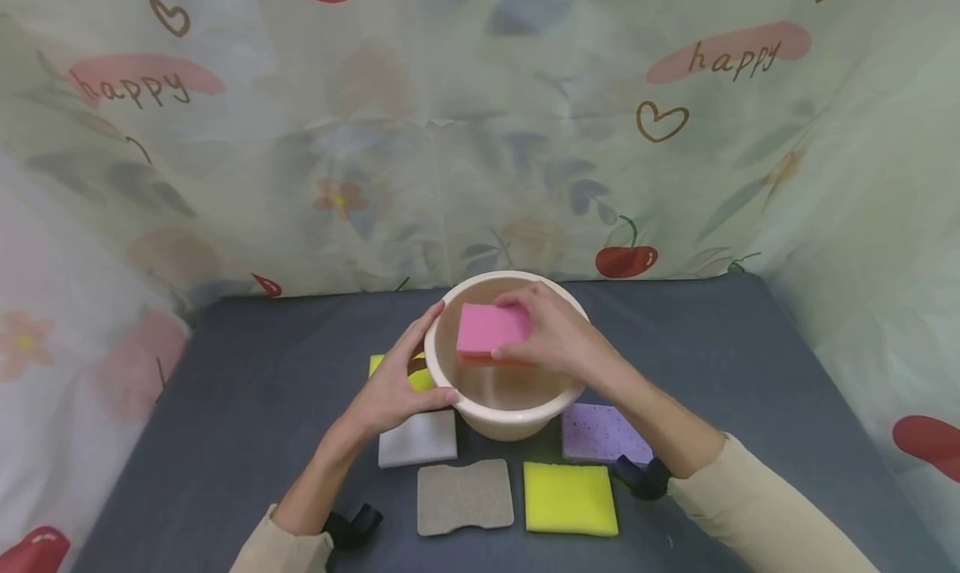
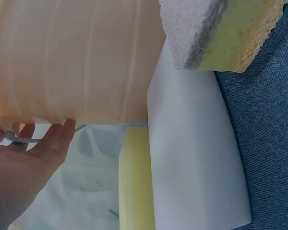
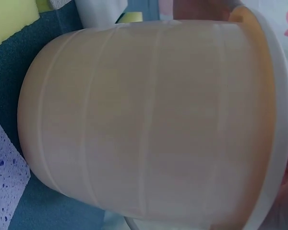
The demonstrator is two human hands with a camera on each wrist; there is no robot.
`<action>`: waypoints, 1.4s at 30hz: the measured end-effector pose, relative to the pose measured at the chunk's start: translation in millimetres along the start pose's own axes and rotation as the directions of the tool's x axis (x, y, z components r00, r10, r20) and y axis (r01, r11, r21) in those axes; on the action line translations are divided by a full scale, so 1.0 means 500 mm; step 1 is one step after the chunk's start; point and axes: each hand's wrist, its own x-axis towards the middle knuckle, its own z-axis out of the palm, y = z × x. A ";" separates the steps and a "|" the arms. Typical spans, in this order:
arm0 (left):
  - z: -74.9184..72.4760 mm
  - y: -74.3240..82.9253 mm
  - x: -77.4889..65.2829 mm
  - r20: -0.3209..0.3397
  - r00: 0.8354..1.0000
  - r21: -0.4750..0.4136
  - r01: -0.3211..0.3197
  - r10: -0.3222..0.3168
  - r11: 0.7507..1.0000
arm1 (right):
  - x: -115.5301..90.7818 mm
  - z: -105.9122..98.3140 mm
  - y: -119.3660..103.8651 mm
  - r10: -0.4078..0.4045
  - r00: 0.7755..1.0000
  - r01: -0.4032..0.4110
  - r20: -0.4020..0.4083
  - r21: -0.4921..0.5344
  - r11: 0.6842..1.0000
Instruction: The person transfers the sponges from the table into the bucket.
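A cream plastic bucket (image 1: 517,413) stands at the back middle of the table, its mouth tipped toward the head camera. My left hand (image 1: 390,389) grips its left side, thumb over the rim; in the left wrist view the fingertips of that hand (image 2: 33,167) press the wall by the thin wire handle. Inside the bucket's mouth, my right hand (image 1: 558,331) pinches a sponge (image 1: 491,329), pink on top with an orange-red layer below, between thumb and fingers. The bucket wall (image 3: 144,120) hides this sponge from the right wrist view.
Around the bucket lie a white sponge block (image 1: 418,441), a yellow sponge (image 1: 422,379) partly behind my left hand, and a speckled purple sponge (image 1: 603,433) under my right forearm. Nearer are a grey notched sponge (image 1: 465,500) and another yellow one (image 1: 570,500). Patterned curtain (image 1: 450,181) encloses the table.
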 end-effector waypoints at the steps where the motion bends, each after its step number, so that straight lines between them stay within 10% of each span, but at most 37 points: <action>1: 0.000 0.000 0.000 0.001 1.000 -0.001 0.001 -0.001 1.000 | 0.002 0.001 -0.001 0.002 1.000 -0.002 0.005 -0.011 1.000; 42: 0.002 -0.006 -0.002 0.001 1.000 -0.031 0.005 -0.005 1.000 | 0.057 0.031 0.011 0.120 0.981 -0.087 0.154 -0.202 0.975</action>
